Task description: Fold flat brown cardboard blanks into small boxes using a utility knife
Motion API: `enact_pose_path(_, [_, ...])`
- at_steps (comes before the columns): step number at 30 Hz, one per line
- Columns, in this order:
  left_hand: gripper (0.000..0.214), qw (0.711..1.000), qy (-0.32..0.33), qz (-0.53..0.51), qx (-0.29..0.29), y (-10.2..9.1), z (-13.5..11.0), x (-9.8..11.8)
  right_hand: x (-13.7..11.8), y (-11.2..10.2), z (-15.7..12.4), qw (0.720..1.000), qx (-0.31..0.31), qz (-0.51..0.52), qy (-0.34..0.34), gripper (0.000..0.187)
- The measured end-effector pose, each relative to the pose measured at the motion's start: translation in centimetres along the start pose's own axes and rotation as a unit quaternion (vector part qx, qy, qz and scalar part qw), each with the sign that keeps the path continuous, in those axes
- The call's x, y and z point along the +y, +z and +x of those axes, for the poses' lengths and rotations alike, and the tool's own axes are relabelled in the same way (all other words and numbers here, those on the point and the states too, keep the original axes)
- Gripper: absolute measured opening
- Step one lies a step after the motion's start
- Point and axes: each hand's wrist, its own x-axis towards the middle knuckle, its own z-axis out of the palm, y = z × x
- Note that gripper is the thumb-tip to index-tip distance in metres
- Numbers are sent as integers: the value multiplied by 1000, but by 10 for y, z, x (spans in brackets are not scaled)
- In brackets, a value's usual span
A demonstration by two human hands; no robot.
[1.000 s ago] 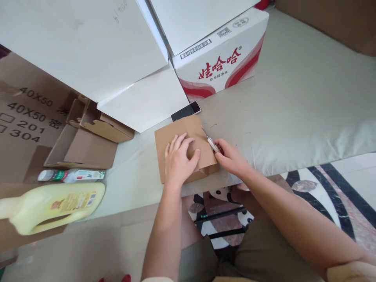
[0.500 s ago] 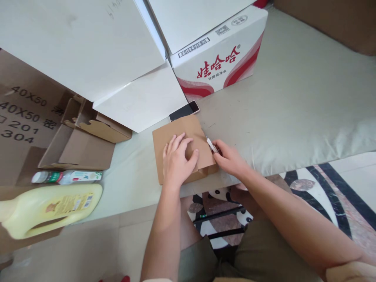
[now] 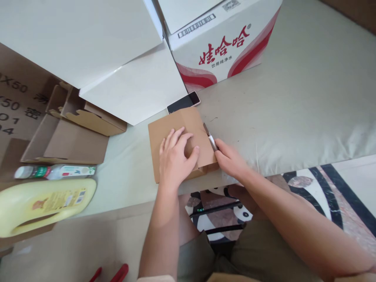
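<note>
A small flat brown cardboard box (image 3: pixel 179 125) lies on the pale green cushion (image 3: pixel 293 98) near its front edge. My left hand (image 3: pixel 175 158) presses flat on top of the box, fingers spread. My right hand (image 3: pixel 230 158) is at the box's right edge and grips a small knife (image 3: pixel 210 141), whose blade lies along that edge. A phone (image 3: pixel 183 103) with a dark screen rests just behind the box.
White cartons (image 3: pixel 96 47) and a red-lettered water carton (image 3: pixel 223 43) stand behind. An open brown box (image 3: pixel 67 133) sits at left, with a small bottle (image 3: pixel 55 171) and a yellow jug (image 3: pixel 44 203). Red handles (image 3: pixel 111 274) show at the bottom edge.
The view has shifted slightly, so everything sits a little lower and to the left. The knife blade has moved further along the box's right edge. My left hand stays pressed on the box.
</note>
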Motion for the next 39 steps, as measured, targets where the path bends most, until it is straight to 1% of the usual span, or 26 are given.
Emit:
enact_pose_path(5, [34, 1000, 4, -8, 4, 0, 1, -2, 1, 1, 1, 1000, -5, 21, 7, 5])
enact_pose_path(11, [31, 999, 8, -32, 12, 3, 2, -5, 2, 2, 2, 1000, -4, 18, 15, 5])
enact_pose_path(19, [31, 999, 26, -45, 12, 2, -3, -7, 8, 7, 3, 999, 5, 41, 14, 20])
enact_pose_path(22, [28, 996, 39, -74, 24, 4, -4, -10, 10, 8, 4, 999, 18, 45, 9, 23])
enact_pose_path(24, [23, 989, 45, -133, 47, 2, -6, -11, 10, 8, 5, 998, 32, 50, 1, 22])
enact_pose_path(25, [19, 980, 45, -179, 74, -1, -8, -11, 9, 9, 6, 998, 39, 53, -2, 20])
enact_pose_path(26, [16, 966, 42, -228, 114, -6, -11, -11, 9, 9, 6, 997, 45, 55, -4, 19])
enact_pose_path(27, [14, 946, 38, -280, 161, -11, -15, -12, 8, 9, 6, 997, 49, 58, -8, 19])
enact_pose_path(29, [13, 894, 25, -335, 297, -23, -25, -17, 8, 9, 6, 996, 54, 61, -17, 21])
enact_pose_path(30, [13, 863, 30, -353, 360, -27, -31, -22, 8, 9, 6, 996, 59, 57, -19, 23])
enact_pose_path(31, [12, 829, 35, -371, 417, -30, -37, -29, 9, 9, 6, 997, 65, 45, -18, 27])
enact_pose_path(32, [13, 803, 31, -389, 450, -31, -42, -38, 11, 9, 6, 997, 75, 25, -14, 32])
enact_pose_path(33, [12, 793, 10, -399, 461, -29, -47, -49, 13, 9, 6, 996, 87, -6, -11, 38])
enact_pose_path(34, [12, 786, -37, -394, 475, -25, -52, -60, 16, 9, 7, 994, 99, -44, -10, 44])
enact_pose_path(35, [13, 794, -102, -382, 462, -19, -56, -72, 20, 10, 8, 990, 108, -85, -12, 51])
enact_pose_path(36, [15, 805, -164, -365, 438, -11, -60, -83, 23, 10, 9, 986, 112, -125, -19, 56])
enact_pose_path(37, [16, 813, -208, -364, 404, -4, -63, -92, 25, 10, 10, 980, 110, -162, -27, 60])
enact_pose_path(38, [18, 811, -234, -386, 372, 4, -66, -99, 27, 10, 10, 974, 102, -198, -33, 63])
enact_pose_path(39, [21, 798, -249, -431, 339, 11, -69, -104, 28, 10, 10, 968, 89, -231, -38, 65])
